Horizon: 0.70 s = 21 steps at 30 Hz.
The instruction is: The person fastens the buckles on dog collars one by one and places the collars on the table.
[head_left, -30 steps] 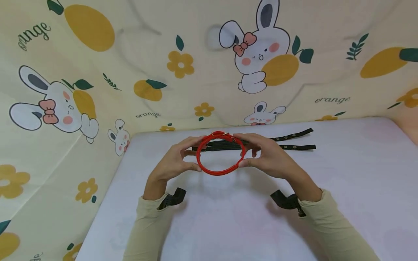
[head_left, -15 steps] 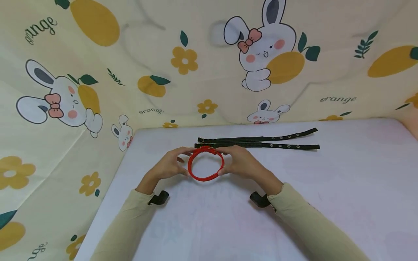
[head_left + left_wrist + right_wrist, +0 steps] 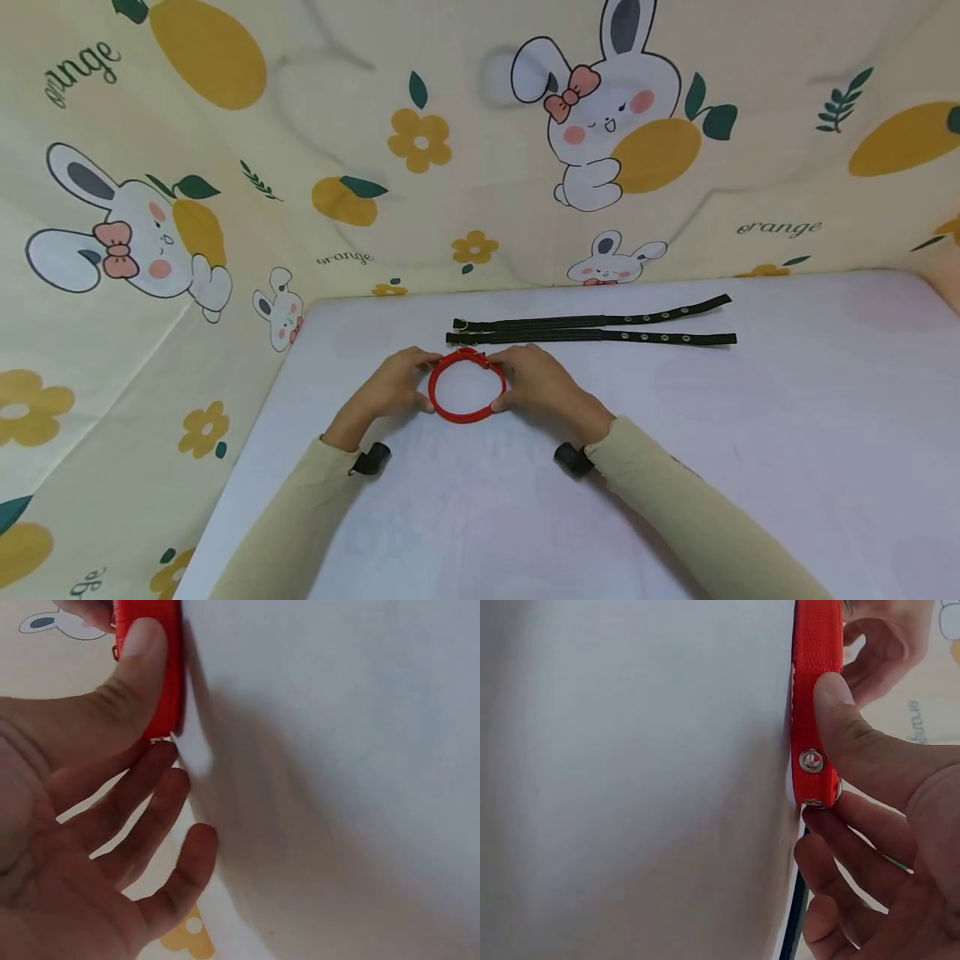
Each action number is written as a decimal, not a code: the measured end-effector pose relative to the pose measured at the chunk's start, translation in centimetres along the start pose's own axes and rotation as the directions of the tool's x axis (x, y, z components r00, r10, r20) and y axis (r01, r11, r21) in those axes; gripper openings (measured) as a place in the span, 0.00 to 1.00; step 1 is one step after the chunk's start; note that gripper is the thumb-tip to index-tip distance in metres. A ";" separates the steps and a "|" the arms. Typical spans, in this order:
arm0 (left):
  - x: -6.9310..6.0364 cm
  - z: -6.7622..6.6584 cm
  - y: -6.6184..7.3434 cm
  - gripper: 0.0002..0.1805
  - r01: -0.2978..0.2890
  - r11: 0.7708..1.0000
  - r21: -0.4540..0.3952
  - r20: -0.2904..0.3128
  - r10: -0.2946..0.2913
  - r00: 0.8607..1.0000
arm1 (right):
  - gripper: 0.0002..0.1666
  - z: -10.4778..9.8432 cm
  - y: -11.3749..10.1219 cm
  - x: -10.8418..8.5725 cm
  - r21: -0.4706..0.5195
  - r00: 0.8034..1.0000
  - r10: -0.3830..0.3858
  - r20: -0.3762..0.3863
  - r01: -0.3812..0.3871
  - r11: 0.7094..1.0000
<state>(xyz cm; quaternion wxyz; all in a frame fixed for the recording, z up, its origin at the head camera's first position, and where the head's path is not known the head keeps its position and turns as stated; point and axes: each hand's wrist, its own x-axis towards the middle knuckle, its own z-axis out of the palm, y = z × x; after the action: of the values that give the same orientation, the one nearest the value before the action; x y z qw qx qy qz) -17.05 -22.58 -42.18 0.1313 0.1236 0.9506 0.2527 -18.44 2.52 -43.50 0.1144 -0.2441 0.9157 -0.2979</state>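
A red pet collar (image 3: 463,417) is buckled into a ring and stands on its edge at the table surface, or very close to it. My left hand (image 3: 393,383) pinches its left side, the thumb on the near part and fingertips farther back. On the other side my right hand (image 3: 542,385) grips it the same way. Metal eyelets show on the red strap (image 3: 817,645) in the right wrist view. Behind the hands two black collars (image 3: 532,322) lie stretched out side by side, buckles to the left and eyelets to the right.
The table (image 3: 465,517) has a pale cover. A cloth printed with rabbits and oranges (image 3: 442,50) hangs along its back and left sides. Black wrist camera mounts (image 3: 371,459) sit at both cuffs.
Both hands have brought the red collar down and toward me, slightly left. It no longer overlaps the black collars in the head view; they now show in full.
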 end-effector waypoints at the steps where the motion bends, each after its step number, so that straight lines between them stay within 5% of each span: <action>1: 0.0 -0.1 0.0 0.41 -0.002 1.000 0.001 0.000 0.002 1.000 | 0.43 0.0 0.0 0.1 0.001 1.000 0.000 0.004 0.000 1.000; 14: -0.1 -1.0 0.1 0.42 -0.027 0.998 0.055 0.059 0.024 0.998 | 0.47 -0.3 -0.3 -0.1 0.046 0.997 0.028 0.071 -0.031 0.998; 21: 0.1 -2.3 0.2 0.45 -0.025 0.999 0.041 0.108 0.020 0.994 | 0.45 -4.9 3.4 -2.7 0.116 0.998 0.057 0.028 -0.060 0.991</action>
<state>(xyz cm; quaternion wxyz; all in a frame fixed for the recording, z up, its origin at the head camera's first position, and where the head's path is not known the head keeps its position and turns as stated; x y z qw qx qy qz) -17.84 -23.40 -40.16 0.1770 0.1505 0.9457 0.2271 -19.16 8.71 -41.51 0.1486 -0.2136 0.9020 -0.3446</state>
